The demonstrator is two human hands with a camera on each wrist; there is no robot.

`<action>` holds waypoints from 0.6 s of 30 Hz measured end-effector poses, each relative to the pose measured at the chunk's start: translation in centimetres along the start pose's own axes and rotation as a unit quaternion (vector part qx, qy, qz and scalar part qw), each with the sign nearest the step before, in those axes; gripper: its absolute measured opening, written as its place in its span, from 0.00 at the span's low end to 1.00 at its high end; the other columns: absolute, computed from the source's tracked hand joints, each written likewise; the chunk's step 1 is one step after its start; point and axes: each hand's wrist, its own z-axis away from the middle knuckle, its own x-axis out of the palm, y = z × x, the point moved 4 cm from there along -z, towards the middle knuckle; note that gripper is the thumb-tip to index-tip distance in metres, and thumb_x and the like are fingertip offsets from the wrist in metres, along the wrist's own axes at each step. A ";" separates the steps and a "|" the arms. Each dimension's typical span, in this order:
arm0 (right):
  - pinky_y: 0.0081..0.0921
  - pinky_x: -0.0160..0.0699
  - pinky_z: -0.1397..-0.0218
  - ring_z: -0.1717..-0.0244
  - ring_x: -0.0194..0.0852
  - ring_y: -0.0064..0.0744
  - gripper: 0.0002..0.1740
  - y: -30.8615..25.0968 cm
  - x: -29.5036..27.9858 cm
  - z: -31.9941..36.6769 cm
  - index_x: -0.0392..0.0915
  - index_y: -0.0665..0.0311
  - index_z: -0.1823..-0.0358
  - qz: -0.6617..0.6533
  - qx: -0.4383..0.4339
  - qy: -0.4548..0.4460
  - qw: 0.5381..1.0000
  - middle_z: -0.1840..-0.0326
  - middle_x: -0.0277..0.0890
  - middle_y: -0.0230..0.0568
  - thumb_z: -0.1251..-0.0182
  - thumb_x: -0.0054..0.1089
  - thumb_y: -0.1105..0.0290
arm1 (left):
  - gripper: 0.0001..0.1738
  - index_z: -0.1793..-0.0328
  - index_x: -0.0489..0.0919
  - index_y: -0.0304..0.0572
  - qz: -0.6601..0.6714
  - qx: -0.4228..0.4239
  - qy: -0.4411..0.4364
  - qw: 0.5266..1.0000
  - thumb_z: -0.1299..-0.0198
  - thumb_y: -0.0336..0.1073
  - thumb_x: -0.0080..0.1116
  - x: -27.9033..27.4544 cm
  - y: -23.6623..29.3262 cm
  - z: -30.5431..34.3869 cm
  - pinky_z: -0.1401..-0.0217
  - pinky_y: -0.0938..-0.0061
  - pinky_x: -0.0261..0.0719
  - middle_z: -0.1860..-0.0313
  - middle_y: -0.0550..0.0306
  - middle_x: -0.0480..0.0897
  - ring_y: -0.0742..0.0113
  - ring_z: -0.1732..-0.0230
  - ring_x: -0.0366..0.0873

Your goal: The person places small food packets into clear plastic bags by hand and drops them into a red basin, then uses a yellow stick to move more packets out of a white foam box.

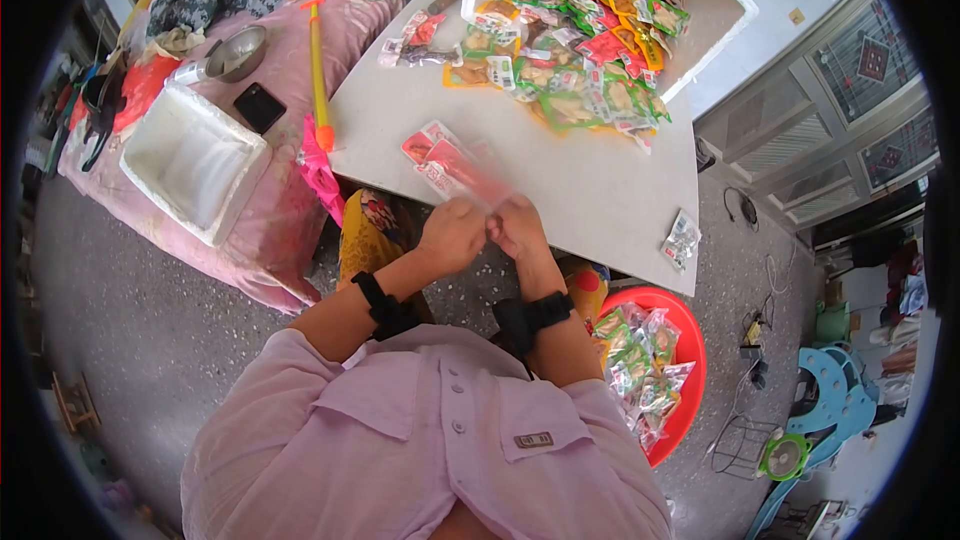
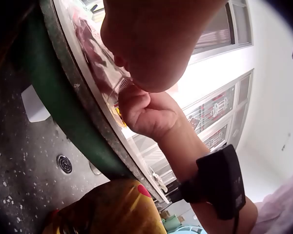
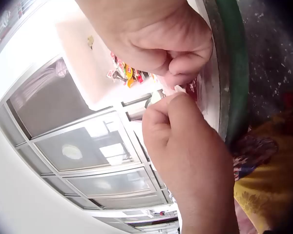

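Observation:
Both hands meet at the near edge of the pale table (image 1: 620, 210). My left hand (image 1: 452, 237) and right hand (image 1: 518, 228) are close together, fingers curled, pinching the near end of a red-and-white plastic food packet (image 1: 462, 176). Motion blurs this packet, and its pinched end is mostly hidden by the fingers. Just beyond it, another red-and-white packet (image 1: 424, 140) lies on the table. In the right wrist view, a bit of pale plastic (image 3: 178, 89) shows between the fingertips of the two hands.
A white foam box (image 1: 712, 52) lies tipped at the table's far side, colourful packets (image 1: 575, 70) spilling from it. One silvery packet (image 1: 681, 239) is near the right edge. Below stands a red basin (image 1: 690, 370) of packets. An empty foam box (image 1: 190, 165) sits on the pink-covered bed.

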 end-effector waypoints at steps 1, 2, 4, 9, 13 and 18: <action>0.13 0.55 0.91 0.89 0.59 0.17 0.04 0.0 0.2 -0.2 0.69 0.64 0.71 -0.029 -0.003 0.013 0.999 0.86 0.65 0.32 0.43 0.45 0.74 | 0.04 0.77 0.69 0.39 0.002 0.000 0.002 1.000 0.60 0.29 0.52 0.0 0.0 0.0 0.67 0.63 0.68 0.74 0.50 0.69 0.52 0.70 0.68; 0.13 0.56 0.91 0.89 0.59 0.18 0.03 0.1 0.3 -0.4 0.69 0.64 0.71 -0.057 -0.007 0.026 0.998 0.86 0.65 0.32 0.43 0.45 0.74 | 0.04 0.77 0.69 0.39 -0.002 0.001 0.003 1.000 0.61 0.29 0.52 0.1 -0.1 0.1 0.67 0.63 0.68 0.75 0.50 0.68 0.52 0.70 0.68; 0.13 0.57 0.90 0.88 0.60 0.18 0.04 0.1 0.7 -0.3 0.69 0.65 0.71 -0.015 -0.018 0.005 1.000 0.85 0.65 0.32 0.43 0.45 0.74 | 0.04 0.77 0.69 0.39 -0.011 0.001 0.007 1.000 0.61 0.28 0.52 0.2 -0.3 0.3 0.67 0.63 0.68 0.75 0.50 0.68 0.52 0.70 0.68; 0.15 0.63 0.85 0.84 0.64 0.20 0.06 -1.0 0.9 0.2 0.69 0.67 0.72 0.096 -0.044 0.040 0.994 0.80 0.68 0.36 0.43 0.44 0.73 | 0.07 0.74 0.70 0.40 -0.007 0.004 0.013 1.000 0.63 0.29 0.52 -0.3 -0.5 0.8 0.67 0.62 0.67 0.73 0.50 0.69 0.52 0.68 0.69; 0.25 0.69 0.75 0.77 0.70 0.32 0.08 1.3 1.2 -0.5 0.71 0.68 0.71 0.175 -0.167 0.062 0.968 0.77 0.71 0.41 0.44 0.43 0.72 | 0.07 0.75 0.69 0.40 -0.034 0.009 0.018 0.999 0.64 0.28 0.53 0.0 -0.7 1.0 0.69 0.63 0.67 0.74 0.52 0.69 0.54 0.69 0.69; 0.30 0.69 0.63 0.66 0.72 0.45 0.08 0.5 -1.3 -1.2 0.71 0.67 0.66 0.354 -0.208 0.028 0.911 0.70 0.71 0.53 0.47 0.46 0.74 | 0.10 0.74 0.70 0.39 -0.030 0.027 0.025 0.999 0.66 0.28 0.56 -1.1 -0.7 1.5 0.66 0.65 0.68 0.72 0.51 0.69 0.54 0.68 0.69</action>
